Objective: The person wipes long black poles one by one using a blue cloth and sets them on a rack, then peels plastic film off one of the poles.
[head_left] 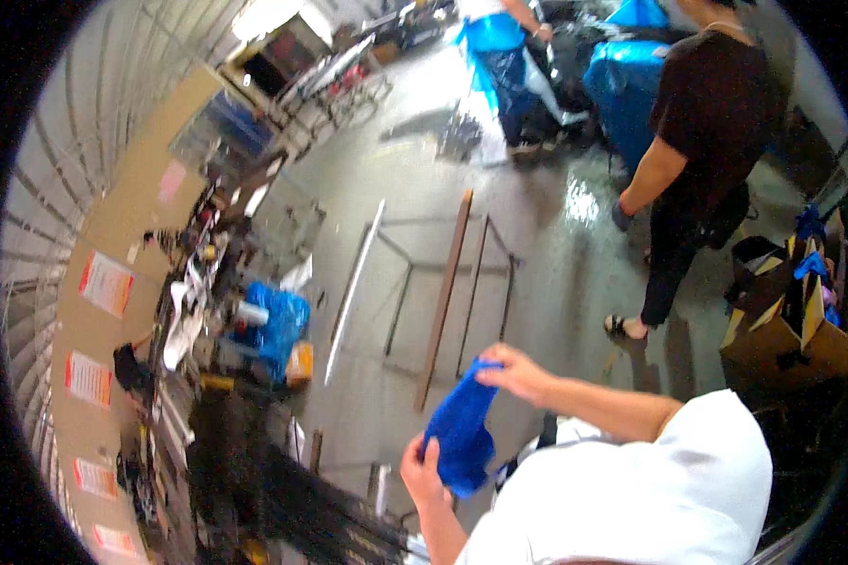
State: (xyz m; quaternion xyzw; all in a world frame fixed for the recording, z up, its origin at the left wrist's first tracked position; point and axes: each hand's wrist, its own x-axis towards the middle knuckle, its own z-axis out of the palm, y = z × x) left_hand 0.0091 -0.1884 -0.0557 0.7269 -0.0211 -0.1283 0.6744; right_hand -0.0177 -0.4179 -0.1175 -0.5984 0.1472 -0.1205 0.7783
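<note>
blue cloth point(462, 438): two-handed hold

we hold the blue cloth in front of the body, above the floor point(556, 311), near the lower middle of the head view. our right hand point(518, 375) grips the upper end; its thumb and fingers are closed together on the edge. our left hand point(426, 476) grips the lower left side, with the thumb against the fabric and the fingers partly hidden. between the two grips, the cloth hangs at a slant, its loose lower end drooping to the right of our left hand. a white sleeve point(716, 443) covers our right upper arm.

beyond the cloth, we note a dark metal frame point(475, 292) standing on the floor. a long brown bar point(449, 292) and a pale bar point(355, 292) run lengthwise at it, well apart from each other. to the left are a blue plastic bag point(283, 330) and a cluttered row of materials; printed sheets point(106, 282) hang on the wall point(127, 221) behind. to the right, a co-worker in dark clothes point(711, 104) stands near open cardboard boxes point(796, 353). at the top, a second person point(495, 38) stands beside blue plastic sheeting point(627, 85).
</note>
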